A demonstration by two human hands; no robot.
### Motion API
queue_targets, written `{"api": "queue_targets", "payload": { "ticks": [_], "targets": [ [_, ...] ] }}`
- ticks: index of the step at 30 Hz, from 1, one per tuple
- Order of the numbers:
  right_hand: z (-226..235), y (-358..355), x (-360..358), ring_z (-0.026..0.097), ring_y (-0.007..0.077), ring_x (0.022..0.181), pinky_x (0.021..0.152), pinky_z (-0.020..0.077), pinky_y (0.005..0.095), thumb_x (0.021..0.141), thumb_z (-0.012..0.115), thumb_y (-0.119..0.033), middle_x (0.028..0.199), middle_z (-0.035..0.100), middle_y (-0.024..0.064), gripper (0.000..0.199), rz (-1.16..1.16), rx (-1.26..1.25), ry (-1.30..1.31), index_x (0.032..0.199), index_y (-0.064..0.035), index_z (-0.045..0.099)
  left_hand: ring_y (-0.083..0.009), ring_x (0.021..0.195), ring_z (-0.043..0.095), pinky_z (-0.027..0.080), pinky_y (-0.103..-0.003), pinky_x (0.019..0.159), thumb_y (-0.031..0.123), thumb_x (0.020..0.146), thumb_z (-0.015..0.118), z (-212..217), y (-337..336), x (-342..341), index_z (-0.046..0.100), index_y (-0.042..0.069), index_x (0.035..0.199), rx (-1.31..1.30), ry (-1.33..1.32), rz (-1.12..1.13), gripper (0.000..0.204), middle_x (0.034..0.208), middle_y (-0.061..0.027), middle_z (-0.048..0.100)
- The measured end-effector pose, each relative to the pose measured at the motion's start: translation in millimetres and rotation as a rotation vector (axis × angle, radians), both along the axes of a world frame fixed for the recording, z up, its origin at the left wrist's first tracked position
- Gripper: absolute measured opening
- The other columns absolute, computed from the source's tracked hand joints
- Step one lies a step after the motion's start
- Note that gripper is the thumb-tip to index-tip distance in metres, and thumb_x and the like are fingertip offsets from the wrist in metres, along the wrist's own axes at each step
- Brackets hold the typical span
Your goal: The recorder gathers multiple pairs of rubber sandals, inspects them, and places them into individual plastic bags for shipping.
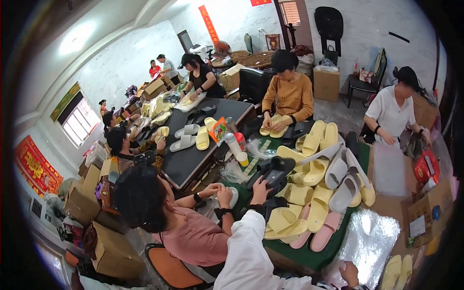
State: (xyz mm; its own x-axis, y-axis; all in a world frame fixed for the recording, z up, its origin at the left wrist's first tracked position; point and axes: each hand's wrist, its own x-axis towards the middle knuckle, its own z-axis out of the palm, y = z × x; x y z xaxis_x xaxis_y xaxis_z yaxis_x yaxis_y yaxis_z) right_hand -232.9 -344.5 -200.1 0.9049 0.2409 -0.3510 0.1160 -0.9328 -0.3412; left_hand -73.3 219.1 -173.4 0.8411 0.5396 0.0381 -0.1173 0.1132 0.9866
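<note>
My left hand (260, 191), at the end of a white sleeve with a black wristband, reaches across the table and grips a black slide slipper (276, 175). More dark slippers lie against it. At the lower edge, my right hand (349, 274) rests beside a stack of clear plastic bags (369, 237), fingers partly spread and apparently touching the near edge. Between my hands is a heap of pale yellow slippers (319, 208), with grey slippers (337, 170) on its right and pink slippers (325, 233) at its near side.
A co-worker in a pink top (200, 237) sits close on my left, handling a light grey slipper. Across the table a person in an orange-brown top (290, 96) holds yellow slippers. A white bottle (232, 144) and cardboard box (427, 217) stand nearby. A black table (186, 162) adjoins.
</note>
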Motion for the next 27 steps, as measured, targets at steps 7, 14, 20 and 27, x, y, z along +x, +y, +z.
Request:
{"api": "queue_targets", "payload": {
  "ticks": [7, 14, 20, 27],
  "targets": [
    [-4.1, -27.5, 25.3, 0.059, 0.0316, 0.087, 0.077, 0.0469, 0.0395, 0.075, 0.065, -0.023, 0.098, 0.059, 0.0170, 0.035, 0.005, 0.181, -0.252, 0.104, -0.0028, 0.058, -0.0166, 0.090, 0.058, 0.053, -0.027, 0.066, 0.000, 0.082, 0.052, 131.2, -66.6, -27.7, 0.038, 0.005, 0.131, -0.320, -0.305, 0.057, 0.051, 0.116, -0.0117, 0.052],
    [94.3, -5.9, 50.3, 0.060, 0.0215, 0.078, 0.070, 0.0477, 0.0304, 0.081, 0.061, -0.015, 0.098, 0.060, 0.0131, 0.039, -0.092, 0.678, -0.070, 0.115, 0.0001, 0.051, -0.0138, 0.107, 0.049, 0.041, -0.025, 0.090, -0.003, 0.085, 0.049, 206.2, -194.7, -79.0, 0.031, 0.001, 0.135, -0.232, -0.367, -0.197, 0.053, 0.125, -0.0104, 0.046],
    [199.0, 5.5, 32.5, 0.036, 0.0249, 0.124, 0.101, 0.0266, 0.0376, 0.089, 0.047, -0.028, 0.136, 0.036, 0.0142, 0.058, 0.147, 1.099, -0.189, 0.137, -0.0027, 0.027, -0.0139, 0.113, 0.045, 0.035, -0.025, 0.096, -0.001, 0.085, 0.049, 211.9, -329.0, -129.0, 0.029, 0.002, 0.136, -0.163, -0.341, -0.327, 0.055, 0.127, -0.0079, 0.044],
    [210.3, -24.0, 13.8, 0.048, 0.0172, 0.108, 0.095, 0.0351, 0.0290, 0.086, 0.053, -0.009, 0.121, 0.049, 0.0100, 0.049, -0.220, 1.613, 0.084, 0.129, 0.0029, 0.034, -0.0097, 0.109, 0.047, 0.039, -0.022, 0.090, 0.000, 0.087, 0.051, 155.8, -448.0, -184.7, 0.029, 0.005, 0.137, -0.241, -0.279, -0.473, 0.055, 0.128, -0.0059, 0.042]
  ]
}}
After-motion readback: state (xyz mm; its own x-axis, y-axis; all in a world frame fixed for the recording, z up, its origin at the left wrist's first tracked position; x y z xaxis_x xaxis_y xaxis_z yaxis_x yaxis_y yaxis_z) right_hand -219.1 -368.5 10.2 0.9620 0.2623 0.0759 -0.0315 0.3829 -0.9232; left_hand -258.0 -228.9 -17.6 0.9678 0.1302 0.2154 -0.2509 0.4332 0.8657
